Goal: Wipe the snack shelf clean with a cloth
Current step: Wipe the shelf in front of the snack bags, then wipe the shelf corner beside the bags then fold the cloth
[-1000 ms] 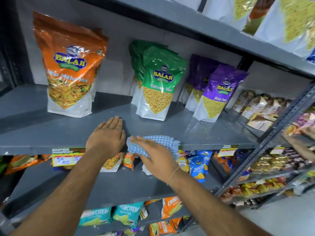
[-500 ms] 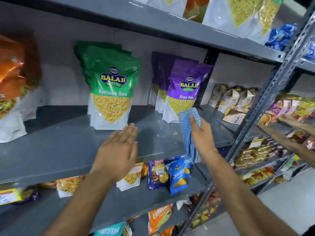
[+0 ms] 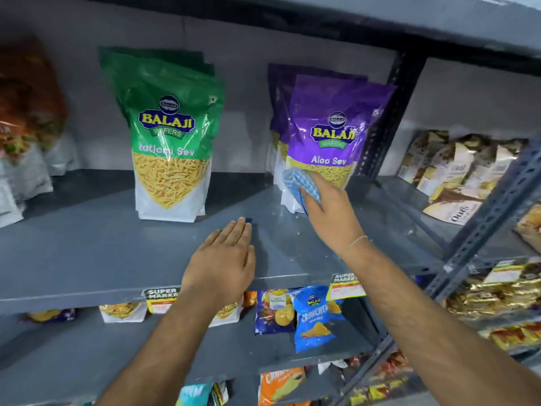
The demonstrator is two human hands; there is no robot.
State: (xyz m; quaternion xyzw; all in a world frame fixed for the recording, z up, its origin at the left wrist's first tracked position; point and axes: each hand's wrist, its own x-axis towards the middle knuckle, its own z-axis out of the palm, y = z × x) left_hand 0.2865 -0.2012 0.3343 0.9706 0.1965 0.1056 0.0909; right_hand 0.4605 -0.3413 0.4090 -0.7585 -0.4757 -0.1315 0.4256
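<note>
cloth [image 3: 301, 186]: blue-white checked | bunched | in right hand [image 3: 330, 212]

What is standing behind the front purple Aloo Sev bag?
Behind the purple Aloo Sev bag more purple bags of the same kind stand in a row; only their tops and left edges show, so their number is unclear.

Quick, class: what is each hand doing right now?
Left hand: open, flat on the shelf, holding nothing.
Right hand: closed on the blue checked cloth.
</note>
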